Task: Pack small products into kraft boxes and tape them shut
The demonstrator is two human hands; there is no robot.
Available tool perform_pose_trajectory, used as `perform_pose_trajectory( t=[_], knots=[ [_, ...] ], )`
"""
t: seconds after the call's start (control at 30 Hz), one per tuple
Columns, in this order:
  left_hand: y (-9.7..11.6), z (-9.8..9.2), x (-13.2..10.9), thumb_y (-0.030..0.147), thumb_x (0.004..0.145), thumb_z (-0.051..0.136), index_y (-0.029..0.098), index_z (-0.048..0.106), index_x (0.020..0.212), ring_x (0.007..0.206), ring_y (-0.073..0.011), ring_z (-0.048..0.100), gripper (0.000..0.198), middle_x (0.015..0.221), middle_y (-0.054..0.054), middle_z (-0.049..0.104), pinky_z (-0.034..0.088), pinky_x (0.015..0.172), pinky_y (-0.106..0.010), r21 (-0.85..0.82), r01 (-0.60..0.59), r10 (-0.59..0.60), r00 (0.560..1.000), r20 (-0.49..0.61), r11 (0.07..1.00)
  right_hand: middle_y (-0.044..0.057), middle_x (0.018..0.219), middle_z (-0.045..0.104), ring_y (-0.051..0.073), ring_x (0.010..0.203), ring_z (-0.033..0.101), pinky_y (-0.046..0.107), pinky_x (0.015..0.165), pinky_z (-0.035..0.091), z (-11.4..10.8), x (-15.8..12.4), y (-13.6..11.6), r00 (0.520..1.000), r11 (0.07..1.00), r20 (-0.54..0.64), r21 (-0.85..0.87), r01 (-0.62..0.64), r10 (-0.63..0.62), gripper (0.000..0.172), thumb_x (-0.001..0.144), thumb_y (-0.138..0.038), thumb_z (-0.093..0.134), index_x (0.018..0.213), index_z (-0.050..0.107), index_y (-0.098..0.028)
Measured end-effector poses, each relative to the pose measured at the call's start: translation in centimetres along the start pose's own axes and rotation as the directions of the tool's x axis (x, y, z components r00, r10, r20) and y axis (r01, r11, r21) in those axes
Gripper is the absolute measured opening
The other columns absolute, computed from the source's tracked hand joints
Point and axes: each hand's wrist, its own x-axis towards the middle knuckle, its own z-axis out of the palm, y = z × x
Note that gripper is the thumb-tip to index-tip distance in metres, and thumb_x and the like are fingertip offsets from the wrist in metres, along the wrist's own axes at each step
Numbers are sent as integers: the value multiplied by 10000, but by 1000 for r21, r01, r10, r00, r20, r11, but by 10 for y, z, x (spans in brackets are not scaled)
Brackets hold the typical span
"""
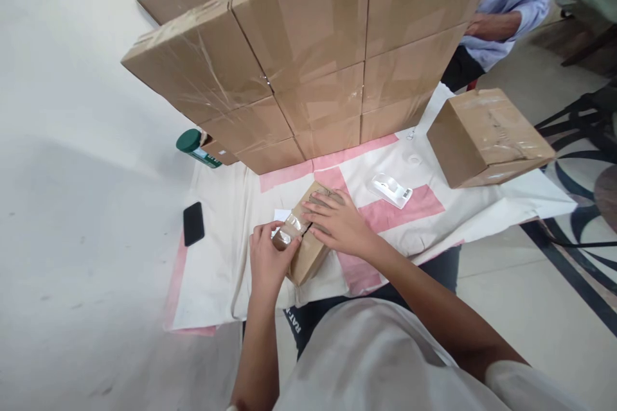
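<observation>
Pressing flat on the small cardboard box (308, 258), your right hand (340, 221) lies open with fingers spread, while your left hand (267, 263) pinches the strip of clear tape (288, 233) at the box's near end between thumb and fingers. The box sits on the white-and-pink cloth (222, 276) directly beneath both hands. A black phone (193, 223) lies off to the left of your left hand, and a clear tape dispenser (390, 190) lies just beyond your right.

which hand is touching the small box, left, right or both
Touching, both. The head view shows the right hand flat on the small box and the left hand gripping its near end.
</observation>
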Motion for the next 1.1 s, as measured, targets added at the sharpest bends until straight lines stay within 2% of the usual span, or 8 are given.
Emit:
perform_pose_trajectory(
  t=[0.1, 0.23, 0.5, 0.6, 0.7, 0.8, 0.93, 1.1],
  knots=[
    [-6, 4, 3, 461, 739, 754, 253, 644, 1115, 1111, -298, 596, 444, 1154, -72, 638, 464, 986, -478, -48, 115, -114, 993, 29, 992, 41, 1428, 617, 311, 1392, 456, 569, 1158, 228, 2, 0, 2, 1000, 1000, -9, 5, -6, 6, 313, 994, -331, 526, 1245, 695, -252],
    [-16, 11, 6, 530, 806, 687, 260, 558, 1347, 900, -220, 669, 619, 1077, -53, 700, 516, 862, -386, -196, 262, -255, 965, 61, 945, 24, 1417, 627, 301, 1392, 449, 567, 1155, 227, 4, -1, 0, 1000, 1000, -9, 6, 9, -9, 288, 992, -273, 530, 1216, 709, -292],
    [-20, 16, 15, 577, 823, 647, 244, 672, 1234, 671, -161, 593, 530, 865, -21, 684, 481, 626, -282, -297, 252, -248, 967, 52, 921, 27, 1513, 529, 336, 1448, 350, 678, 1191, 73, -4, -25, -37, 990, 988, 140, 154, 11, -33, 299, 935, -281, 574, 1203, 705, -302],
    [-20, 17, 15, 554, 832, 647, 232, 704, 1171, 702, -164, 593, 471, 867, -21, 693, 475, 655, -281, -322, 246, -245, 968, 45, 914, 37, 1415, 615, 323, 1422, 409, 652, 1214, 118, -8, -39, -37, 998, 953, 40, 303, 30, -45, 125, 878, -257, 604, 880, 729, -246],
    [-19, 19, 11, 492, 881, 591, 210, 747, 984, 832, -192, 636, 338, 910, -38, 727, 490, 775, -300, -383, 224, -230, 973, 31, 896, 68, 1264, 691, 310, 1327, 520, 590, 1163, 338, -15, -49, -21, 981, 903, -192, 425, 67, 17, 168, 850, -223, 617, 682, 617, -233],
    [-9, 24, 1, 442, 891, 575, 214, 747, 932, 865, -193, 635, 289, 908, -33, 724, 482, 804, -298, -425, 175, -162, 984, 69, 888, 101, 1356, 629, 351, 1343, 503, 593, 1119, 400, -25, -55, 3, 925, 891, -299, 446, -85, 237, 111, 829, -324, 687, 919, 679, -259],
    [0, 31, -1, 365, 882, 554, 246, 721, 1105, 693, -144, 563, 303, 738, 21, 617, 460, 713, -266, -494, 194, -120, 977, 178, 847, 132, 1499, 519, 343, 1399, 467, 529, 1166, 375, -32, -62, 31, 927, 763, -89, 599, -243, 366, 638, 832, -528, 696, 1391, 549, -256],
    [-32, 46, 32, 352, 890, 446, 169, 686, 1133, 693, -158, 584, 388, 721, -7, 611, 482, 699, -277, -530, 241, -168, 969, 184, 813, 77, 1608, 394, 325, 1502, 321, 523, 1221, 289, -16, -82, 39, 907, 623, -44, 741, -252, 419, 688, 872, -605, 626, 1467, 504, -281]
  ],
)
